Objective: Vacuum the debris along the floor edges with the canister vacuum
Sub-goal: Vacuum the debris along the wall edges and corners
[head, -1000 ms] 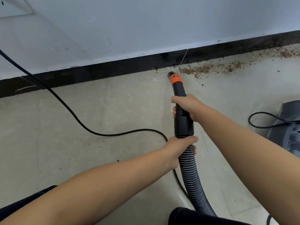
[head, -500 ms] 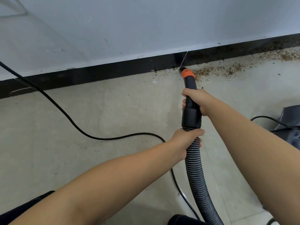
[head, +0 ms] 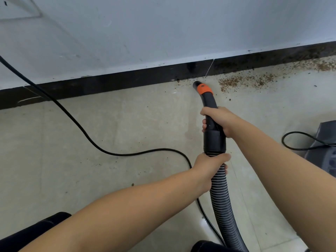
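Note:
Brown debris (head: 245,81) lies scattered on the floor along the black baseboard (head: 109,84), thickest toward the right. The black vacuum handle (head: 214,139) ends in an orange collar and a dark nozzle tip (head: 196,84), which points at the floor edge just left of the debris patch. My right hand (head: 218,119) grips the handle's upper part. My left hand (head: 209,168) grips the ribbed grey hose (head: 221,206) just below the handle's cuff. The hose runs down toward the bottom edge of the view.
A black power cord (head: 87,137) loops across the beige floor from the upper left to under the hose. The dark canister vacuum body (head: 323,151) sits at the right edge with another cord loop. A thin white thread (head: 210,67) hangs on the baseboard. Dark clothing shows at the bottom.
The nozzle swung right toward the baseboard, then came back left and slightly away from the wall; both hands kept their grip. The debris just left of the main patch looks thinner.

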Available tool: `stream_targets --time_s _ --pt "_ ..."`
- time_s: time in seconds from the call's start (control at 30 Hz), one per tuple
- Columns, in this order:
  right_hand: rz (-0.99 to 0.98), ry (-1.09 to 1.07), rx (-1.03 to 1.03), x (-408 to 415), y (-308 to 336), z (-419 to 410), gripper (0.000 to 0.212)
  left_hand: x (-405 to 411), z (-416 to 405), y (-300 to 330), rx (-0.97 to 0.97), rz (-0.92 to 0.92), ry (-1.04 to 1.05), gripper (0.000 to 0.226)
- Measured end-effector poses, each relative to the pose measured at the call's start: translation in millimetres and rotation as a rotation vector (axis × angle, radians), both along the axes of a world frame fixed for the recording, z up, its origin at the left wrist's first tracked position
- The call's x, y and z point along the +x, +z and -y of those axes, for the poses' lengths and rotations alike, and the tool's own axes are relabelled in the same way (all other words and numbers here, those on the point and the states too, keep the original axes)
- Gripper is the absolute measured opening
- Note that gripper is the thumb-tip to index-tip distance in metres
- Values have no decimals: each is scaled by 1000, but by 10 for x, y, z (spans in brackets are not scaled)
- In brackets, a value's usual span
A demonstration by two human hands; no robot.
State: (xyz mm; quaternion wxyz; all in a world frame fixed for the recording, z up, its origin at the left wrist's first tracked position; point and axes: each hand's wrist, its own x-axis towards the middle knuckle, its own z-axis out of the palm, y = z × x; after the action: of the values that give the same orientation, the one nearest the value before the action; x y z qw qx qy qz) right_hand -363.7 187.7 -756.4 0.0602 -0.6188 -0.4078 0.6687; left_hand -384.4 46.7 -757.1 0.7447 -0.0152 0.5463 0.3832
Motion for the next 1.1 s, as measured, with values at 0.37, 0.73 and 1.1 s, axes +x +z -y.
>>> stream_targets --time_s 0.37,0.73,1.1 --pt "-17 -41 10 -207 -41 -134 16 -278 -151 -45 2 2 -36 14" --pt "-26 113 -30 -404 28 0 14 -269 0 0 -1 3 89 15" --pt "-7 96 -62 -158 39 92 16 -71 112 37 -1 43 53 15"
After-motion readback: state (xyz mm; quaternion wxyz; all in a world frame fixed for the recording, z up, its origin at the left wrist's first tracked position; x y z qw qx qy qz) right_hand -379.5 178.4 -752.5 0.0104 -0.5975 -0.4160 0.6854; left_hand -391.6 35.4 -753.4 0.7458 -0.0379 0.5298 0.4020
